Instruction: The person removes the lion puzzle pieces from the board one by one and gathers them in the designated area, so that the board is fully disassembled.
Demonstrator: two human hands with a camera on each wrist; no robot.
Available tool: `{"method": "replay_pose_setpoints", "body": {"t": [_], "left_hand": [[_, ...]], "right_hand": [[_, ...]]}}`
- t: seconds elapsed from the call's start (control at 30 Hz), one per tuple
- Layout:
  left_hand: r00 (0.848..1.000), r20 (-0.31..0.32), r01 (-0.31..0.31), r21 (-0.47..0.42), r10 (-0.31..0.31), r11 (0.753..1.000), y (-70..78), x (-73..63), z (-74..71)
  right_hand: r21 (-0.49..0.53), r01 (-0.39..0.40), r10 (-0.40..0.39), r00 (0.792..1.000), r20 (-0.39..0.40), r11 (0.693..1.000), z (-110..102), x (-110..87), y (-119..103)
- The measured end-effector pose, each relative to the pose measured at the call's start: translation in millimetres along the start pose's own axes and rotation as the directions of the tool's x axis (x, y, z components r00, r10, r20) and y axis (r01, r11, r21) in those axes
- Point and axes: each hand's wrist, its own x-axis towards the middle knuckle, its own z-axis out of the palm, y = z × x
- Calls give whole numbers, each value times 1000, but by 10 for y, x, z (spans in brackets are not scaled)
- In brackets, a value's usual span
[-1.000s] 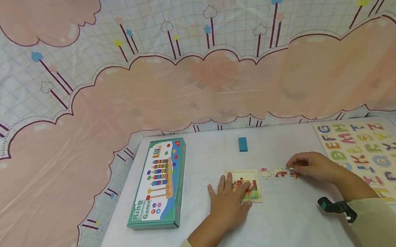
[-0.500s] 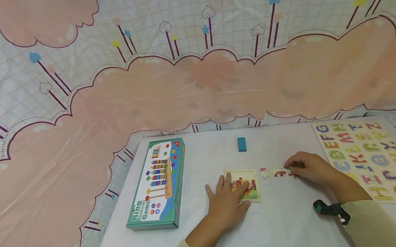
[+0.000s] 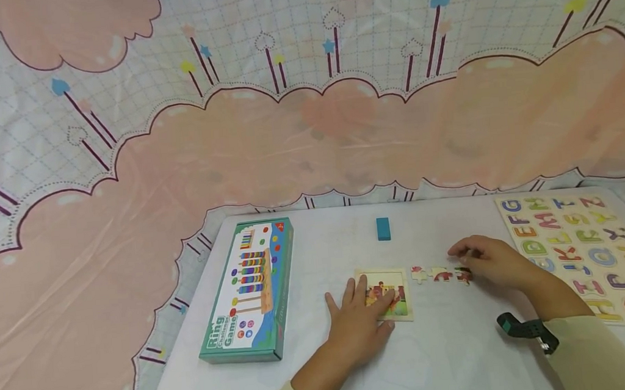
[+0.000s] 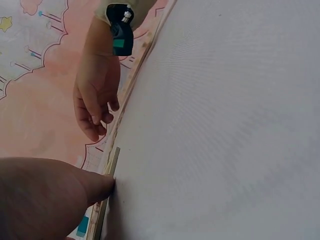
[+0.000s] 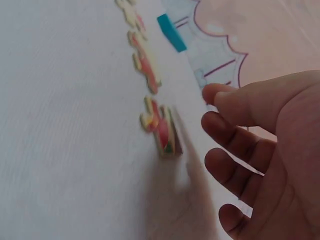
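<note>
My left hand (image 3: 354, 325) rests with spread fingers on the lower left of a small wooden jigsaw board (image 3: 408, 294), covering part of its farm-like picture. In the left wrist view its thumb (image 4: 100, 186) lies at the board's edge. Three loose puzzle pieces sit in a row to the right of the board: a pale one (image 3: 419, 273), a red-patterned middle piece (image 3: 442, 273) and a right-hand piece (image 5: 161, 125) with red and green on it. Just beside that last piece, my right hand (image 3: 494, 263) hangs with loosely bent fingers, nothing between them and a gap showing in the right wrist view.
A teal block (image 3: 384, 229) lies behind the board. To the left is a green Ring Challenge Game box (image 3: 245, 292). A wooden alphabet board (image 3: 586, 247) fills the right side, partly behind my right forearm. A printed cloth backdrop (image 3: 308, 140) rises at the table's back edge.
My right fingers were at the right-hand puzzle piece and have now come away from it, leaving it lying more visible on the table. The left hand stays on the board.
</note>
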Motion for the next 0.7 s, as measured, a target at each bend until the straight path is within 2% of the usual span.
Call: {"method": "replay_pose_setpoints", "body": {"t": [0.1, 0.27, 0.53, 0.7], "left_hand": [[1000, -6, -18, -9, 18, 1000, -25, -21, 4], [999, -15, -32, -30, 32, 999, -86, -79, -12], [999, -37, 4, -72, -6, 997, -187, -162, -42], [999, -38, 23, -98, -27, 995, -225, -210, -57]], "right_hand": [[22, -23, 23, 1000, 3, 1000, -2, 37, -76], [71, -24, 20, 998, 61, 997, 10, 111, -207], [115, 19, -33, 992, 124, 993, 119, 253, -369], [142, -5, -18, 987, 161, 990, 226, 344, -455]]}}
